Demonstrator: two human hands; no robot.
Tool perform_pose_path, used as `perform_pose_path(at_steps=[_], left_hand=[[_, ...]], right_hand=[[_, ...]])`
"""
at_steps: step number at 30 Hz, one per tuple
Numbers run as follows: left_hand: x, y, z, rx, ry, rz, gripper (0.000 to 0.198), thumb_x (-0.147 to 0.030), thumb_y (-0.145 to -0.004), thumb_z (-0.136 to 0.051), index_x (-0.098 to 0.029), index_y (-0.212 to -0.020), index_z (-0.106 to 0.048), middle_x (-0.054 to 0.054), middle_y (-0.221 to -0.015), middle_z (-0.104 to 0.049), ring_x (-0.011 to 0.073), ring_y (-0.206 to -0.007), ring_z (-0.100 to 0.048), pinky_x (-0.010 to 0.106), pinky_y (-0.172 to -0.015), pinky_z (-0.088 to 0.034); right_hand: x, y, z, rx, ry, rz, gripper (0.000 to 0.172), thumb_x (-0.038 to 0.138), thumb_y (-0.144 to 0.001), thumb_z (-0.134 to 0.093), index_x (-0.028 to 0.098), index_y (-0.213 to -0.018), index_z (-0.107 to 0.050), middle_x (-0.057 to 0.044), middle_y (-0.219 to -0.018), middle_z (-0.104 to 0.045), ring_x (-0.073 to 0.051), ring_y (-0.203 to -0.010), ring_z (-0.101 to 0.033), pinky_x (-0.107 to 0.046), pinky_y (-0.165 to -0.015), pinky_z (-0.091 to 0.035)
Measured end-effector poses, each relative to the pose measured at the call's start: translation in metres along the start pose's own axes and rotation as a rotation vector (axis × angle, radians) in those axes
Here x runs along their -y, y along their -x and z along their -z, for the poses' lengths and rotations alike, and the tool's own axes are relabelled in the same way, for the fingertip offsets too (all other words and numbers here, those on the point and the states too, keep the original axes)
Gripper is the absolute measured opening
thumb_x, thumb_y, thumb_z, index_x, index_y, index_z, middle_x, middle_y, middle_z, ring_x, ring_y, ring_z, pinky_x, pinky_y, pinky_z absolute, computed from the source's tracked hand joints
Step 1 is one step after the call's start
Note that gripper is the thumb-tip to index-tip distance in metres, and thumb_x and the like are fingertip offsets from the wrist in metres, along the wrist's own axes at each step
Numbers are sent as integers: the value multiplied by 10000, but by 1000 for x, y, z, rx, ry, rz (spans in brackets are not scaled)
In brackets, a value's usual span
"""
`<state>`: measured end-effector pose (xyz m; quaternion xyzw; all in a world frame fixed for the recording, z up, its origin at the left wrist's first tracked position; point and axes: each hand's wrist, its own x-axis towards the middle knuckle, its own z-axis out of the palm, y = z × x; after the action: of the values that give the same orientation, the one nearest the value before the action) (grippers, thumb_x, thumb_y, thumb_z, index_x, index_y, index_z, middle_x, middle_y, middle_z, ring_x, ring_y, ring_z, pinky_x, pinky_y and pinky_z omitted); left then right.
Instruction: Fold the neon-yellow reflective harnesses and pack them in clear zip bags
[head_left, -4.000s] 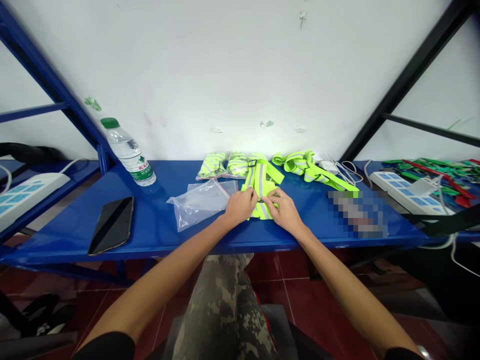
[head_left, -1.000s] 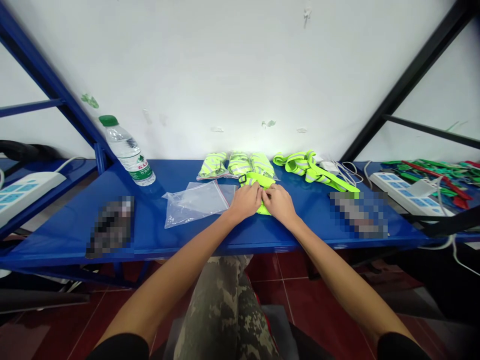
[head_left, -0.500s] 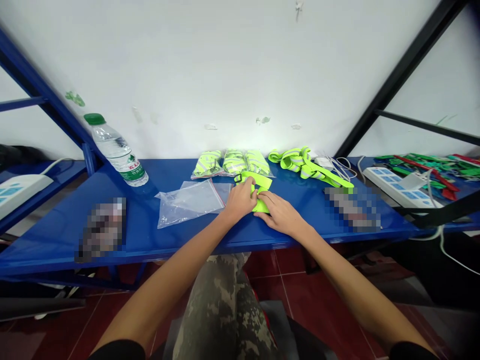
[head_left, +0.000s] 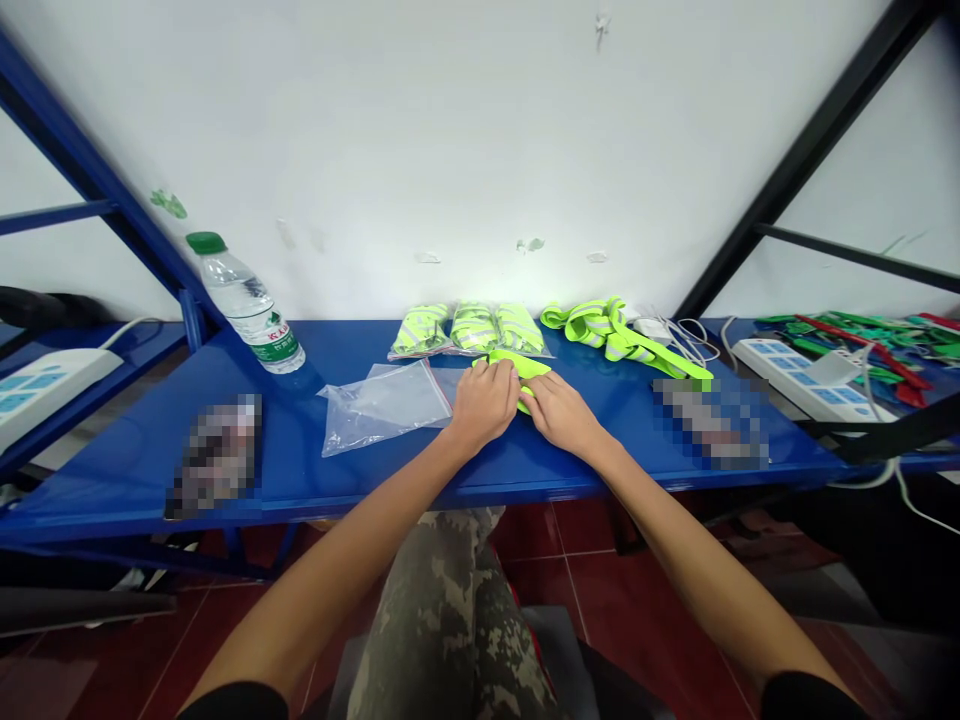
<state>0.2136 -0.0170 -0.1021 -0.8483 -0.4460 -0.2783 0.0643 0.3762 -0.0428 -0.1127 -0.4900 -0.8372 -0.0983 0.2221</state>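
My left hand (head_left: 486, 402) and my right hand (head_left: 559, 408) meet over the table, both closed on a neon yellow-green strap (head_left: 525, 366). Much of the strap is hidden beneath my fingers; one flat part shows behind them. Just left of my left hand lie clear zip bags (head_left: 386, 405), flat on the table. Behind my hands sit three packed bags of yellow-green reflective straps (head_left: 474, 328). A loose reflective strap (head_left: 607, 335) lies in loops behind and to the right of my right hand.
On the blue table (head_left: 420, 478) a water bottle (head_left: 251, 310) stands at the left. Blurred-out items (head_left: 217, 455) lie near both ends. White cables (head_left: 686, 340) and a power strip (head_left: 806, 380) are at the right, by a pile of green and red pieces (head_left: 862, 345).
My left fingers have curled further over the strap, and less of it shows between and in front of my hands. The camera view has shifted slightly.
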Motion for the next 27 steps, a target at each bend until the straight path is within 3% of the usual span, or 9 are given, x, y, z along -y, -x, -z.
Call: perform_pose_path(at_steps=[4,9,14,17,22,25,27], left_hand=[[3,-11,0,54,-24,53,444,-326,-1023,-172,-142,-1078,-573,149,-886,-667,263,-898,-629,356,-795,-433],[8,-30,-1,116,-59,160,466,-367,-1024,-157,-149,-1157,-547,140,-852,-692,261,-810,-682,333,-731,-468],[14,-41,-9,245,-55,211,444,-377,-1016,-210,-166,-1063,-598,149,-933,-711,285,-871,-696,365,-758,-493],[13,-38,-14,260,-57,235,408,-366,-1013,-242,-164,-1085,-589,139,-968,-709,274,-897,-693,360,-774,-494],[10,-33,-15,198,-78,229,361,-328,-1013,-260,-165,-1117,-565,121,-1056,-678,254,-1022,-635,344,-824,-485],[9,-32,-16,115,-113,219,312,-307,-995,-327,-162,-1125,-571,139,-1147,-639,265,-1152,-551,341,-889,-463],[9,-32,-17,86,-108,255,290,-299,-979,-368,-164,-1136,-570,138,-1164,-637,264,-1153,-548,335,-895,-458]], right_hand=[[0,-8,3,21,18,-46,401,322,-1036,-280,150,-952,-633,-128,-944,-710,-258,-911,-614,-367,-886,-436],[-3,-24,9,91,24,-155,421,344,-1043,-278,176,-904,-639,-101,-854,-718,-238,-801,-654,-319,-706,-402],[-11,-34,-5,156,-14,-278,481,342,-1046,-259,209,-859,-682,-90,-896,-737,-231,-792,-673,-303,-671,-393],[-15,-33,-14,111,-23,-299,491,369,-1036,-295,206,-822,-706,-92,-855,-725,-235,-821,-662,-315,-724,-431],[-13,-26,-12,-121,-81,-171,436,383,-1018,-351,173,-1000,-732,-111,-1125,-689,-251,-1049,-609,-375,-953,-452],[-5,-17,-9,-73,-101,-65,510,444,-1019,-308,131,-1271,-623,-138,-1321,-614,-275,-1266,-517,-422,-1079,-393],[-1,-10,-9,13,-71,-16,657,554,-983,-344,82,-1420,-476,-177,-1451,-500,-315,-1389,-400,-468,-1122,-350]])
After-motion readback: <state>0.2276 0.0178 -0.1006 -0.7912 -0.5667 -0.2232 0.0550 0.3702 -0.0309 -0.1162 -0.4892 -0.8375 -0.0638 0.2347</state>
